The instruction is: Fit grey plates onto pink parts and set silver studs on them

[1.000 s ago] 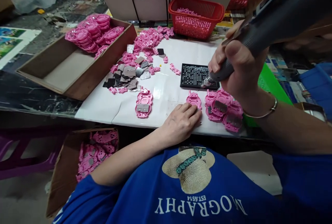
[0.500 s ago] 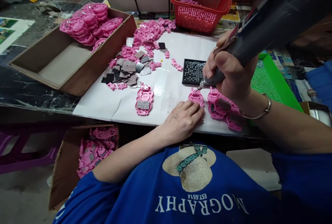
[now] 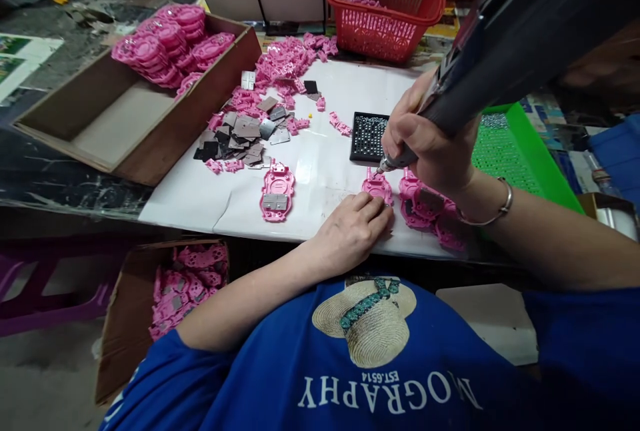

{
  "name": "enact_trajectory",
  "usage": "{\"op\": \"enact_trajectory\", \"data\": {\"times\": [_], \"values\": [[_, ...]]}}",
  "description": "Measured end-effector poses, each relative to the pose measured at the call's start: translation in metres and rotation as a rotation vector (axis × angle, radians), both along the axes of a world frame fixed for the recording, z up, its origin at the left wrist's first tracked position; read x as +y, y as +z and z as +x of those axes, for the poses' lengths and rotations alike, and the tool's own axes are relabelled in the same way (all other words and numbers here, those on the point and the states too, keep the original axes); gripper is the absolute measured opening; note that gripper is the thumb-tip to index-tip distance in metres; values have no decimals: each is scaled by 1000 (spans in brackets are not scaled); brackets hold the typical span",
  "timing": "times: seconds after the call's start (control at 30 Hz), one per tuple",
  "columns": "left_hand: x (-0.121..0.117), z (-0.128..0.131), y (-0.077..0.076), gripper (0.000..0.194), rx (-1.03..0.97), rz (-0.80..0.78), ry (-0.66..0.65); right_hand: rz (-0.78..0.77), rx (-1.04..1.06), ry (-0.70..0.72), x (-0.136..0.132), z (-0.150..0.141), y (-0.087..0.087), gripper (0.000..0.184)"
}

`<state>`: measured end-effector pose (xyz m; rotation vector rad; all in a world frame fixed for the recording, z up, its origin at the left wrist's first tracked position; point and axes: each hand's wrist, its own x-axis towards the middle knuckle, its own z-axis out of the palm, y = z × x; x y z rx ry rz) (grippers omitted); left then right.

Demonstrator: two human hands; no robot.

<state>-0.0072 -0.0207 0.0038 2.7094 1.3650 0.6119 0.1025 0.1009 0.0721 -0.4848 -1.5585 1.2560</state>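
Note:
My right hand (image 3: pixel 433 141) is closed around a dark electric screwdriver (image 3: pixel 480 71), tilted with its tip down at the upper part of a pink plastic casing (image 3: pixel 376 184). Over the lower part of that casing lies my left hand (image 3: pixel 357 228), its fingers bent and pressing it against the white table sheet; they hide that end. Several more pink casings (image 3: pixel 425 201) with grey plates overlap just to the right. Another pink casing (image 3: pixel 277 184), fitted with metal plates (image 3: pixel 275 202), lies apart on the left. Behind the screwdriver tip is a black screw tray (image 3: pixel 367 138) holding small screws.
A cardboard box (image 3: pixel 135 138) with stacked pink casings stands on the left, beside loose metal plates (image 3: pixel 245 128) and small pink parts (image 3: pixel 290 61). At the back is a red basket (image 3: pixel 385 18); at the right, a green tray (image 3: pixel 540 158). Below the table edge sits a carton (image 3: pixel 120 324) of pink parts.
My right hand and the screwdriver have shifted slightly left and down, with the tip still at the casing's top. My left hand stays on the casing.

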Motion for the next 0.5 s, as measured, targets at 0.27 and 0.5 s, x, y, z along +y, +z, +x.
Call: {"op": "enact_trajectory", "data": {"times": [0.27, 0.5], "values": [[1, 1, 0, 32, 19, 20, 6, 7, 45, 0, 5, 1, -4, 29], [2, 1, 2, 32, -11, -6, 10, -17, 114, -21, 7, 4, 8, 30]]}}
